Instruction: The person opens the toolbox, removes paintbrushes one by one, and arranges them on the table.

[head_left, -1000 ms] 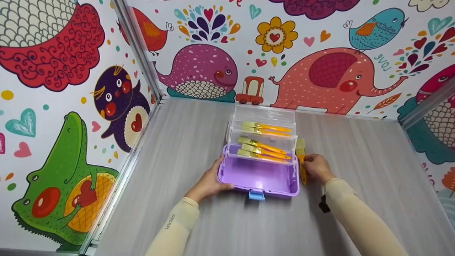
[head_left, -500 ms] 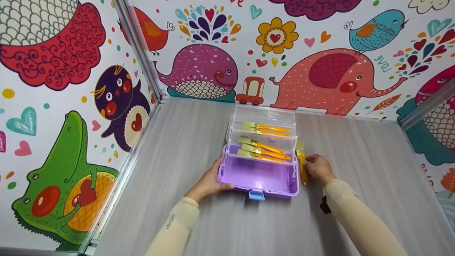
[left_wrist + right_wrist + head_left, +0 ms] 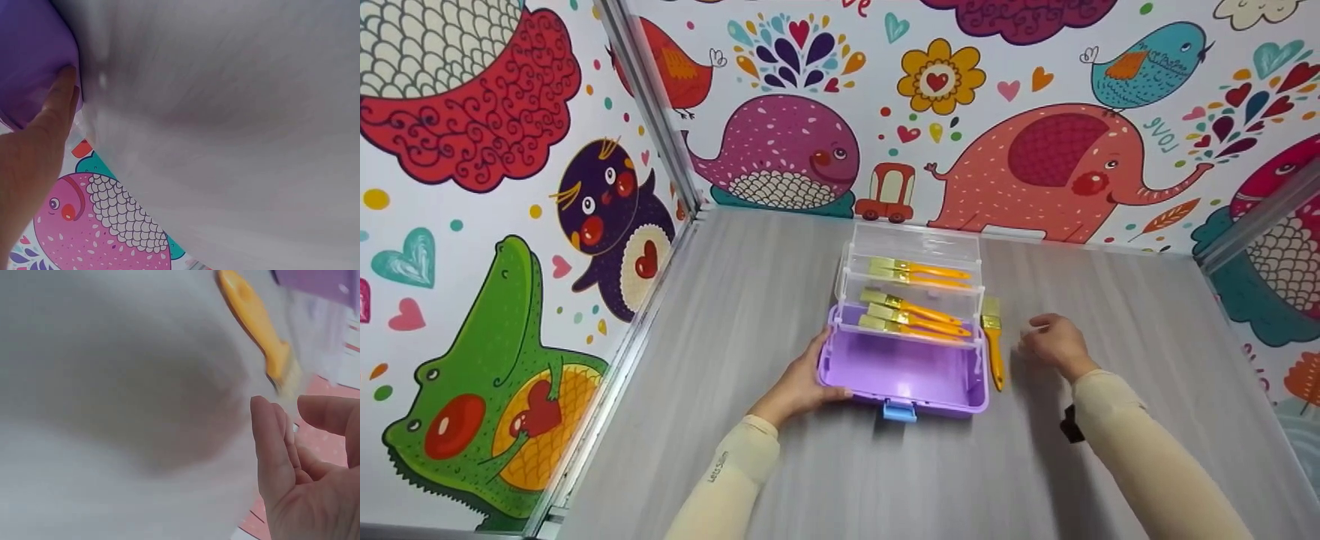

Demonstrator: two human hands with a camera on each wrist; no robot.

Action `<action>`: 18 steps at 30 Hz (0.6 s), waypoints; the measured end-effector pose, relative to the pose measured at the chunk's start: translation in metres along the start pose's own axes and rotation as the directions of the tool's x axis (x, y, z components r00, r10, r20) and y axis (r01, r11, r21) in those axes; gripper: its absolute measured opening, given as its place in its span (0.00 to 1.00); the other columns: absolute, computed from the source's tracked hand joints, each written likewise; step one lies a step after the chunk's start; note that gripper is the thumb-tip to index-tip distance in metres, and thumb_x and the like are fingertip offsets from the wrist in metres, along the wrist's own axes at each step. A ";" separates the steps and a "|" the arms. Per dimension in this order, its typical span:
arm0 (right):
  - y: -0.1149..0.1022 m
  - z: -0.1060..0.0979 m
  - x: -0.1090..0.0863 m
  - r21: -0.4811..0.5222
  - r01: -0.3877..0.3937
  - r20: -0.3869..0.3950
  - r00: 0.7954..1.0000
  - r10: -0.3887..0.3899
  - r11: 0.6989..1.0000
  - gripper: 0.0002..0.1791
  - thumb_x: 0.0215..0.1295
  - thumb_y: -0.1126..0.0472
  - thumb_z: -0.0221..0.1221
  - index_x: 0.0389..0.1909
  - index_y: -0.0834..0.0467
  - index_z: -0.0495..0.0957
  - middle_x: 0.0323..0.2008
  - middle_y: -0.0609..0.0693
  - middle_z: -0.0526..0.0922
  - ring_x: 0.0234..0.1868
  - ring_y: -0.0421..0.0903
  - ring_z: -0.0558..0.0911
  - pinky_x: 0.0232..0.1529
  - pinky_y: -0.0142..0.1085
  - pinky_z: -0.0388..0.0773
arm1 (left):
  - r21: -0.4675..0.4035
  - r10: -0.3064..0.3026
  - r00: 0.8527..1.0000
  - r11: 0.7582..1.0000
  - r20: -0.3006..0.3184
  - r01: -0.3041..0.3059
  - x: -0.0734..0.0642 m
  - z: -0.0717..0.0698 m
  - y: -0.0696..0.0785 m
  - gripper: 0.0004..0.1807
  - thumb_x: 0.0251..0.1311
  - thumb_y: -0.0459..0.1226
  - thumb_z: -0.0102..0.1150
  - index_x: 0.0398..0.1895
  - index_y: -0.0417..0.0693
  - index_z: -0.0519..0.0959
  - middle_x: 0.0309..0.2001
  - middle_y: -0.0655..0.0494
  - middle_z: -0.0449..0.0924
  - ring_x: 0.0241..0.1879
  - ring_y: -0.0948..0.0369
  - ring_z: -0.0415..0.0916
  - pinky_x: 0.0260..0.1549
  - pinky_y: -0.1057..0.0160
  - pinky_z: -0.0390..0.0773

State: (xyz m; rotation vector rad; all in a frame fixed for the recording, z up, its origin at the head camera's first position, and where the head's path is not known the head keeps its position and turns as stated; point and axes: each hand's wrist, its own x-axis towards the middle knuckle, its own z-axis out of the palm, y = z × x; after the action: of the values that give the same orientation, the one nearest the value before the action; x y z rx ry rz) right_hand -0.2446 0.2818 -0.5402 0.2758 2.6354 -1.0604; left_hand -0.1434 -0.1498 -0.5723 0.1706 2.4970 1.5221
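Note:
A purple case (image 3: 900,367) with a blue latch stands with its lid raised and its clear tiered trays (image 3: 862,283) spread out. Several paintbrushes (image 3: 934,311) with orange handles lie in those trays. My left hand (image 3: 802,379) holds the case's front left corner, thumb at the front and fingers along the side; the left wrist view has the fingers (image 3: 59,93) against the purple wall. Just right of the case a wider paintbrush (image 3: 994,349) lies on the table, bristles pointing away. My right hand (image 3: 1057,345) is apart from this brush, thumb and fingers separated, with nothing between them.
The grey wood-grain table (image 3: 720,300) is closed in at the back and sides by panels printed with cartoon animals. A metal frame strip (image 3: 622,375) runs along the left edge. A small dark object (image 3: 1071,424) shows below the right wrist.
My right hand has let go of the wide paintbrush and moved off to the right. The brush stays beside the case. My left hand has kept its place.

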 end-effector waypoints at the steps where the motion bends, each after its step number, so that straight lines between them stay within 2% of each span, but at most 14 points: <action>1: -0.002 -0.005 0.000 0.004 0.004 -0.001 1.000 -0.004 1.000 0.28 0.66 0.61 0.58 0.62 0.73 0.69 0.52 0.69 0.77 0.41 0.55 0.81 0.37 0.39 0.83 | 0.002 -0.002 1.000 1.000 0.001 0.002 0.000 0.000 0.000 0.67 0.40 0.41 0.82 0.81 0.50 0.45 0.71 0.32 0.60 0.68 0.39 0.61 0.67 0.43 0.59; 6: -0.018 -0.027 0.000 0.036 0.012 0.014 1.000 -0.012 0.999 0.28 0.68 0.62 0.58 0.65 0.72 0.66 0.52 0.68 0.78 0.48 0.60 0.80 0.39 0.42 0.85 | 0.017 -0.008 1.000 1.000 -0.006 0.008 0.000 0.000 0.000 0.67 0.40 0.41 0.82 0.80 0.50 0.46 0.70 0.31 0.61 0.67 0.39 0.62 0.67 0.44 0.60; 10: -0.040 -0.043 0.002 -0.003 0.034 0.034 0.999 -0.034 0.999 0.28 0.70 0.59 0.57 0.65 0.69 0.65 0.53 0.67 0.76 0.51 0.61 0.78 0.43 0.44 0.84 | 0.017 -0.009 1.000 1.000 -0.011 0.009 0.001 0.000 0.000 0.67 0.40 0.40 0.82 0.80 0.50 0.45 0.70 0.31 0.61 0.67 0.38 0.62 0.67 0.43 0.60; 15: -0.074 -0.053 -0.001 -0.029 0.133 0.040 0.990 -0.132 0.991 0.26 0.71 0.56 0.59 0.63 0.67 0.68 0.55 0.65 0.76 0.50 0.60 0.79 0.49 0.49 0.82 | 0.004 -0.007 1.000 1.000 -0.008 0.007 0.000 0.001 0.000 0.67 0.40 0.40 0.82 0.81 0.50 0.45 0.71 0.31 0.60 0.68 0.39 0.61 0.67 0.43 0.59; 18: -0.095 -0.050 -0.003 -0.074 0.227 0.028 0.974 -0.226 0.971 0.23 0.70 0.58 0.59 0.60 0.67 0.71 0.54 0.65 0.77 0.49 0.60 0.79 0.51 0.52 0.80 | 0.002 -0.001 1.000 1.000 -0.007 0.001 0.001 0.001 -0.001 0.67 0.40 0.40 0.82 0.81 0.50 0.45 0.71 0.32 0.60 0.68 0.39 0.61 0.67 0.43 0.59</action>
State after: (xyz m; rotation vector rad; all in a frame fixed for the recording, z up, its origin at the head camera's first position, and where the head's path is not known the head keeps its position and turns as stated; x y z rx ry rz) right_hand -0.2785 0.2488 -0.4432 -0.0544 2.7311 -1.0182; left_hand -0.1436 -0.1491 -0.5736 0.1646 2.5032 1.5228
